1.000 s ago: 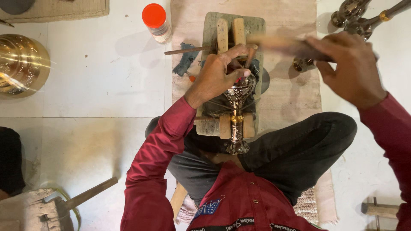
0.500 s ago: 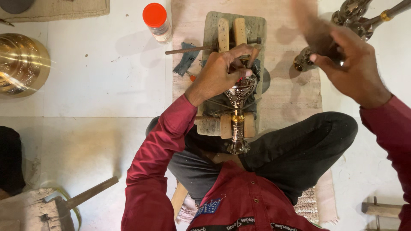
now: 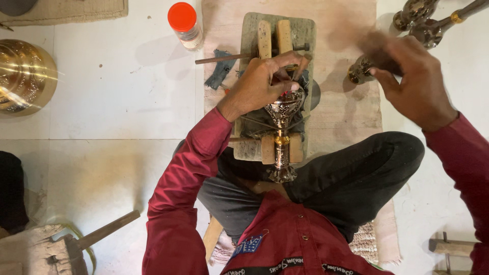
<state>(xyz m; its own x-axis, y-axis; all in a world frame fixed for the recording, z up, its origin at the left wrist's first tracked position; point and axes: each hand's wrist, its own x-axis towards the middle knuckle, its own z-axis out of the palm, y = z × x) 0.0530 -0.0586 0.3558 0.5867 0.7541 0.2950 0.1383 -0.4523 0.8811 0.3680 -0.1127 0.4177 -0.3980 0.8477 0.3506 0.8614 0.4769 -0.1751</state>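
A silver and gold engraved goblet (image 3: 280, 145) lies on its side across a wooden block (image 3: 301, 35), its foot toward my lap. My left hand (image 3: 260, 86) rests on the goblet's bowl, fingers pinched around a small metal punch (image 3: 292, 66) set against it. My right hand (image 3: 412, 84) is raised to the right of the block and closed on a brown wooden handle (image 3: 376, 51), which is blurred by motion. The head of that tool cannot be made out.
The block sits on a tan mat (image 3: 346, 112). A thin metal rod (image 3: 224, 58) and blue cloth (image 3: 220, 70) lie at its left. Elsewhere on the floor are an orange-capped bottle (image 3: 184, 23), a brass pot (image 3: 23, 76), metal pieces (image 3: 428, 23), a brass part (image 3: 358, 72) and a hammer (image 3: 104, 231).
My right hand swung the wooden handle up and away from the goblet toward the right, and it now hangs raised. My left hand stayed pinched on the goblet's bowl.
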